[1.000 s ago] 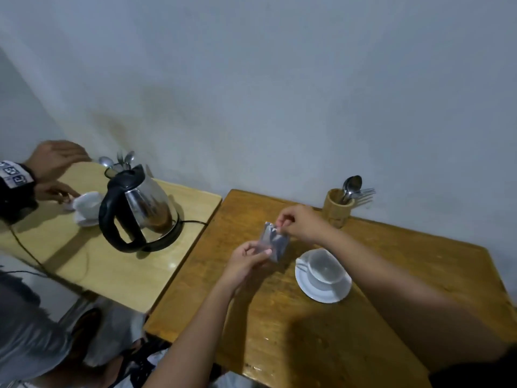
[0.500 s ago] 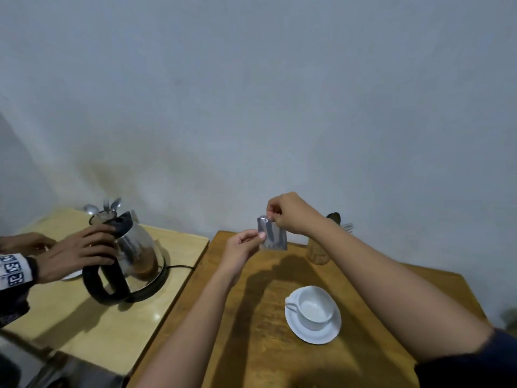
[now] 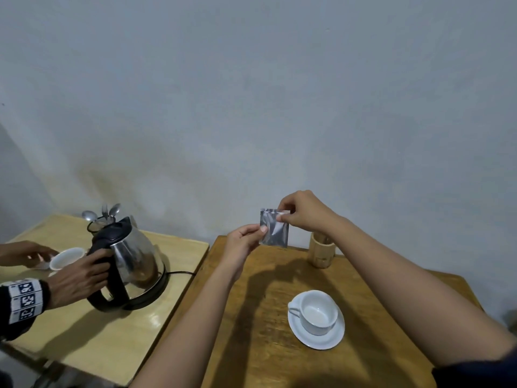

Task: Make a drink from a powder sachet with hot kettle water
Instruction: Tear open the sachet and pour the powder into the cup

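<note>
A small silver powder sachet is held upright in the air above the far edge of the brown wooden table. My left hand pinches its left side and my right hand pinches its top right corner. Below and to the right, an empty white cup stands on a white saucer. A steel kettle with a black handle sits on its base on the lighter table at the left.
Another person's hand grips the kettle handle, and their other hand is by a second white cup. A bamboo cutlery holder stands behind my right arm. Spoons in a holder rise behind the kettle.
Both my hands lifted the sachet higher off the table. The other person's hand moved from the second cup to the kettle and closed on its handle. The view tilted up.
</note>
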Available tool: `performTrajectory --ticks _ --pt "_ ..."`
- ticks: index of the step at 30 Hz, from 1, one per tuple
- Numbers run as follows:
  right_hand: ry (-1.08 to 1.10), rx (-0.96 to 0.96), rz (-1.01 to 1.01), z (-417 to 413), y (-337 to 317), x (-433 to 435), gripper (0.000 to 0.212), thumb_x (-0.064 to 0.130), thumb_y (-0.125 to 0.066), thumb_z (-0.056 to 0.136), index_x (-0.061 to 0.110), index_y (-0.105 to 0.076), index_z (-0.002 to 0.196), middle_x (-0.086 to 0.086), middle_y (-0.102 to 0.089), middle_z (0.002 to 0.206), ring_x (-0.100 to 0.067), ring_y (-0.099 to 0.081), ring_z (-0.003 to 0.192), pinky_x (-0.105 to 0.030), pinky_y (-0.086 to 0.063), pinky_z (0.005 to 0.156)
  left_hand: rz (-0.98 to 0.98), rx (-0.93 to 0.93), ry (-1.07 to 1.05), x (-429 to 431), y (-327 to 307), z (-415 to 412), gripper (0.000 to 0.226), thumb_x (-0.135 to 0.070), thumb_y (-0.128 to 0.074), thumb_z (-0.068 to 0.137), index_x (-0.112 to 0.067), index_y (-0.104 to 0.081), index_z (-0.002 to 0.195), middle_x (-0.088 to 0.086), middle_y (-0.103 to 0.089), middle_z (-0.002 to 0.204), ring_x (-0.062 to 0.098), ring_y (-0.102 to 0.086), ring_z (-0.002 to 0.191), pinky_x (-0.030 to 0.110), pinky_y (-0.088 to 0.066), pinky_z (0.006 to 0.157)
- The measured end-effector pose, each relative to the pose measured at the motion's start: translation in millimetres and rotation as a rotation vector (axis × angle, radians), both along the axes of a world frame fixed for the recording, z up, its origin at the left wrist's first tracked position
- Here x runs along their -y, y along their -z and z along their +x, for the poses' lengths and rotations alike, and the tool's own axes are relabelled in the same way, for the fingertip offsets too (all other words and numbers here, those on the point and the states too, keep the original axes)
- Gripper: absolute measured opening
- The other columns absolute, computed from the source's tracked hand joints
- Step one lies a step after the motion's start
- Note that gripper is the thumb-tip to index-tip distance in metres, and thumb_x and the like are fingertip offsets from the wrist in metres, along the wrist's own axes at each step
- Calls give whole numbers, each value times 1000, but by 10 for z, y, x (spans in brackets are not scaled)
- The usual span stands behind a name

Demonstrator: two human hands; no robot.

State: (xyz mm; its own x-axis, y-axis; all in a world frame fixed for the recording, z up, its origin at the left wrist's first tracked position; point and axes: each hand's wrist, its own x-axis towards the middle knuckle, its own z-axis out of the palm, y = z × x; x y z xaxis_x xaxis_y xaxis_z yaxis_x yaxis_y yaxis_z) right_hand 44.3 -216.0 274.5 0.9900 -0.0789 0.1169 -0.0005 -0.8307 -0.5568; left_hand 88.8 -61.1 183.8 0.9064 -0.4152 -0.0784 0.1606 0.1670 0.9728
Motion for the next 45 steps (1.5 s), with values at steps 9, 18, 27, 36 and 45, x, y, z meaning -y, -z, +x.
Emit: performTrajectory --ticks 9,18,27,36,45 --pt "38 -52 78 -59 143 -89 15 13 -72 77 8 -73 91 -4 -66 79 -9 -56 66 -20 -49 62 114 120 54 -71 23 -4 11 -16 -59 87 -12 -65 95 2 -65 90 19 -60 91 32 -50 84" --pt "13 -73 30 -45 161 -226 8 7 -70 75 9 -71 83 1 -61 69 -10 -52 62 -18 -42 58 288 253 219 -211 5 17 10 -6 -60 85 -15 -63 81 0 -62 81 9 -56 77 15 -46 69" --pt "37 -135 33 -77 335 -324 14 2 -52 81 13 -60 78 7 -57 71 -7 -51 66 -16 -38 56 285 307 208 -278 50 -92 12 -12 -56 89 -11 -63 98 -3 -62 87 4 -56 80 4 -45 64" --pt "78 -133 62 -63 375 -407 8 8 -60 82 10 -67 86 -5 -61 82 -14 -52 70 -18 -41 57 266 289 165 -300 82 -115 16 -20 -55 90 -11 -66 96 -1 -64 87 11 -57 84 19 -46 74" --pt "113 -144 89 -84 402 -494 18 3 -50 81 4 -68 87 -6 -61 81 -8 -48 62 -17 -38 53 221 251 123 -269 172 -103 20 -18 -52 92 -4 -65 99 4 -64 92 10 -57 84 9 -45 66"
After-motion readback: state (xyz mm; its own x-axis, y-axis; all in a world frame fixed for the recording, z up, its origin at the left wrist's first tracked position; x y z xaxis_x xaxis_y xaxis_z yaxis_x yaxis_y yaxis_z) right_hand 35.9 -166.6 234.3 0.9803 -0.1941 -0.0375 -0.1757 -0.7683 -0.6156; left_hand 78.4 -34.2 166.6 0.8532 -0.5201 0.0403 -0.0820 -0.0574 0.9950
